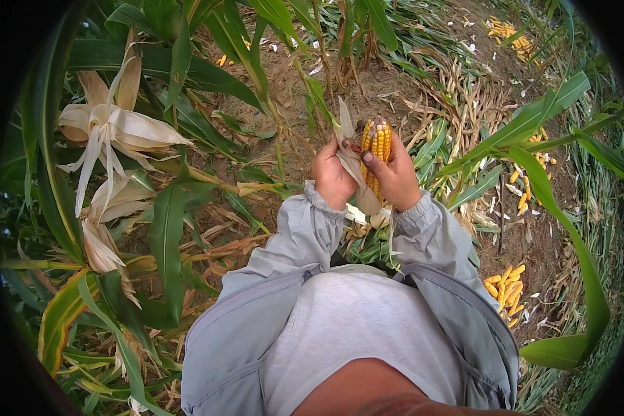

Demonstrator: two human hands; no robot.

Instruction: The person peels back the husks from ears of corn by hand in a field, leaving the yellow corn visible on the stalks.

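Note:
An ear of yellow corn (378,140) stands nearly upright in my right hand (399,174), its kernels bared and its tip dark. My right thumb presses across the front of the ear. Pale dry husk (354,169) hangs along the ear's left side, and my left hand (334,174) has its fingers closed around it. The fingers behind the husk and the ear are partly hidden. Both hands are close together in front of my chest, above the ground.
Standing corn stalks (275,112) rise just beyond my hands. Empty opened husks (119,125) hang on a plant at left. A long green leaf (556,192) arches across the right. Husked ears lie in piles (507,291) on the soil at right, with cut stalks (447,88) farther off.

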